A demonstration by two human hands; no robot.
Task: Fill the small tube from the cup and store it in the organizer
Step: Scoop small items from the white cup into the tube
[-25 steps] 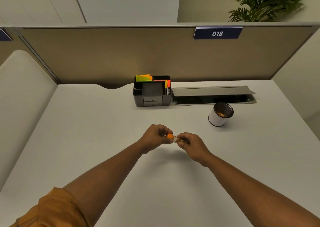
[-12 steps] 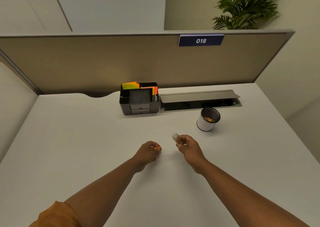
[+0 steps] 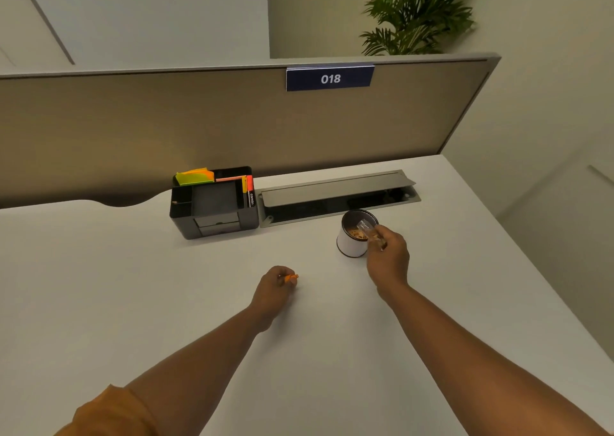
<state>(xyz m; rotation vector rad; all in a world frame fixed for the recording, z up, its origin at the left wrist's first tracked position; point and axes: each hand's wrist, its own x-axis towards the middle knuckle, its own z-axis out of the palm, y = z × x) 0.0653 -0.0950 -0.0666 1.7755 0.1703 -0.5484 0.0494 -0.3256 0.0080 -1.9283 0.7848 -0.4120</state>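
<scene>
Pale and mostly bare, the white surface (image 3: 133, 286) runs back to a tan partition (image 3: 166, 120). Above it the right hand (image 3: 387, 257) pinches the small clear tube (image 3: 365, 228), tilted mouth-first into the white cup (image 3: 352, 241) — orange-brown bits lie inside. The left hand (image 3: 274, 291) is curled around the orange cap (image 3: 292, 277), resting low. Farther back sits the dark organizer (image 3: 212, 214), beside an open cable tray (image 3: 335, 194).
</scene>
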